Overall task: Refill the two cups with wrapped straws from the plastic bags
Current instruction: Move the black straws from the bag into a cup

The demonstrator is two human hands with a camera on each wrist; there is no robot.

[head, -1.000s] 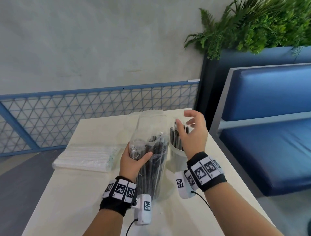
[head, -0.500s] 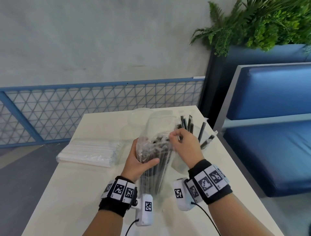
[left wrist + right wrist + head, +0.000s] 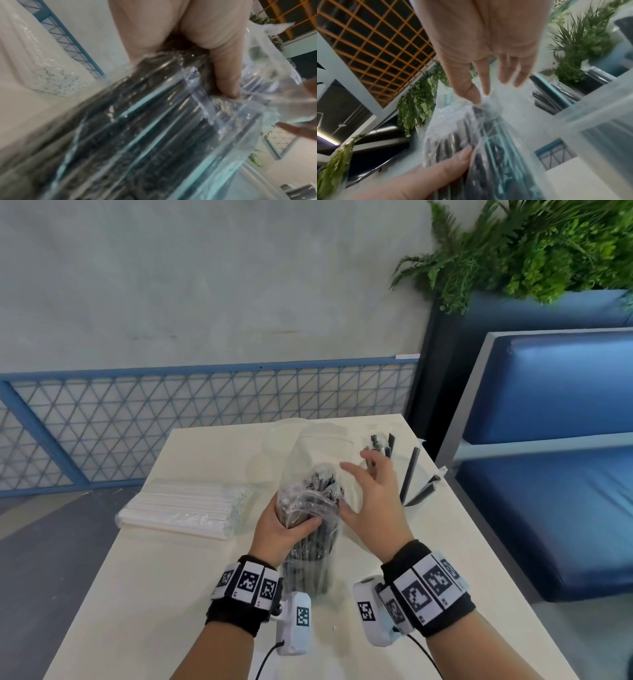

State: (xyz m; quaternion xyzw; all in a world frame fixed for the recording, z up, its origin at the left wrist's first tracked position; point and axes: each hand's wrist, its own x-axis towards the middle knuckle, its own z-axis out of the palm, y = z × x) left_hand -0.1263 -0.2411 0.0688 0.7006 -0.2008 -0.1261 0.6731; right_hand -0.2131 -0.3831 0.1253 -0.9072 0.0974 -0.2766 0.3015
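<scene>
Crinkly plastic bag of black straws (image 3: 310,529) stands on the table (image 3: 144,594), squeezed by your left hand (image 3: 281,530) while your right hand (image 3: 371,498) hovers spread and empty at its mouth; loosen, and it could topple beside the cup (image 3: 416,491).

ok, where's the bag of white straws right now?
In the head view, the bag of white straws lies flat on the table's left side, left of the black-straw bag gripped by the left hand.

Two plastic bags: one of black straws (image 3: 310,529); one of white straws (image 3: 186,508). Two cups: one (image 3: 416,491); another (image 3: 284,436).
</scene>
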